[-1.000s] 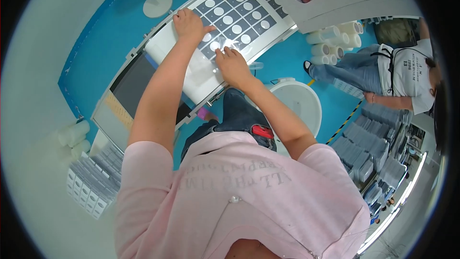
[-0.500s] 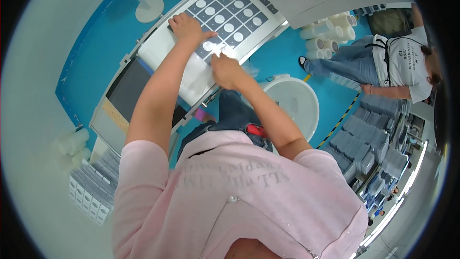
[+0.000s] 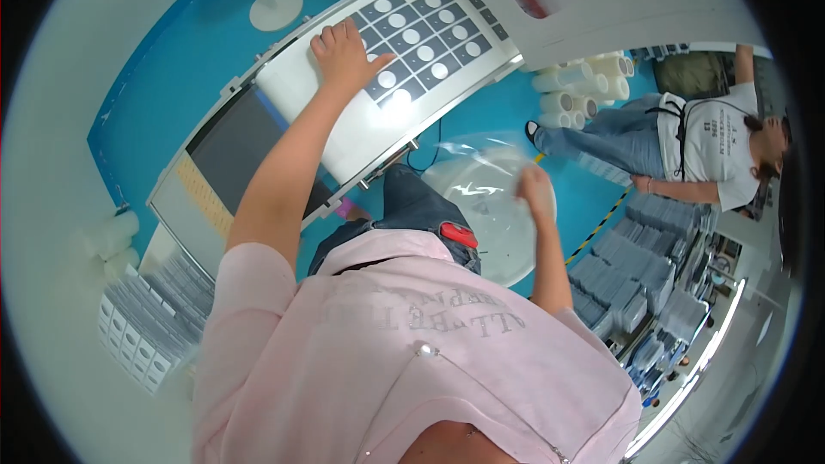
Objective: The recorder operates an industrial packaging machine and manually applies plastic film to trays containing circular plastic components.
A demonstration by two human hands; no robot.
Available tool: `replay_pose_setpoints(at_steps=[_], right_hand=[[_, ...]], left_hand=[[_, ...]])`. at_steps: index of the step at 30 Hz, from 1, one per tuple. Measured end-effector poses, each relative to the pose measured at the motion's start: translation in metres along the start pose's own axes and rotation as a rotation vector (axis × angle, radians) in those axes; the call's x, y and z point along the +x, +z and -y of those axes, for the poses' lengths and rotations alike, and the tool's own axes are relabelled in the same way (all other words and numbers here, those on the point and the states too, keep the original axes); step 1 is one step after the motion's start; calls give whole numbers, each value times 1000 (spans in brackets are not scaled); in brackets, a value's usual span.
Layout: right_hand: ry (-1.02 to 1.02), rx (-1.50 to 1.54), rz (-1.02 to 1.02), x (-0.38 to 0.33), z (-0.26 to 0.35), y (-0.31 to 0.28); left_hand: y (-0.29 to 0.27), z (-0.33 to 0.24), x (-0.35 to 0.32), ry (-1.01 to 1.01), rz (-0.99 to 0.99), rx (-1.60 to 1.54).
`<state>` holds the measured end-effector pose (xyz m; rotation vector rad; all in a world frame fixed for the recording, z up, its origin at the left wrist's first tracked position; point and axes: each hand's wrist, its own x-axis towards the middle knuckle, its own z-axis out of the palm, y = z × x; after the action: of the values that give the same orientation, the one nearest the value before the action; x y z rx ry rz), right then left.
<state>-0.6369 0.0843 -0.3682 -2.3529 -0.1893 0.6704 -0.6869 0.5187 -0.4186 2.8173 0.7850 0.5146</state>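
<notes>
My left hand (image 3: pixel 345 58) lies open, fingers spread, on a white sheet (image 3: pixel 344 133) atop the flat machine bed. Just beyond its thumb, the sheet carries rows of dark grey panels (image 3: pixel 418 86) with white circles. Over a round white bin (image 3: pixel 503 271) at my right side, my right hand (image 3: pixel 534 187) is closed and slightly blurred. A thin clear plastic film (image 3: pixel 481 146) trails from it above the bin; the exact grip is hard to see.
A dark screen-like panel (image 3: pixel 236 150) forms the bed's near-left part. At the far left stands a fan on a white base (image 3: pixel 277 9). Film rolls (image 3: pixel 567 79), a person (image 3: pixel 700 142) and stacked grey sheets (image 3: pixel 632 245) are on the right.
My right hand has left the printed sheet and swung right over the bin, with clear film trailing. My left hand has stayed on the sheet.
</notes>
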Motion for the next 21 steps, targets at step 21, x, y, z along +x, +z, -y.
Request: replay_pose_setpoints(at_steps=[21], right_hand=[[-1503, -79, 1087, -145, 439, 378]], left_hand=[[-307, 186, -379, -672, -721, 362]])
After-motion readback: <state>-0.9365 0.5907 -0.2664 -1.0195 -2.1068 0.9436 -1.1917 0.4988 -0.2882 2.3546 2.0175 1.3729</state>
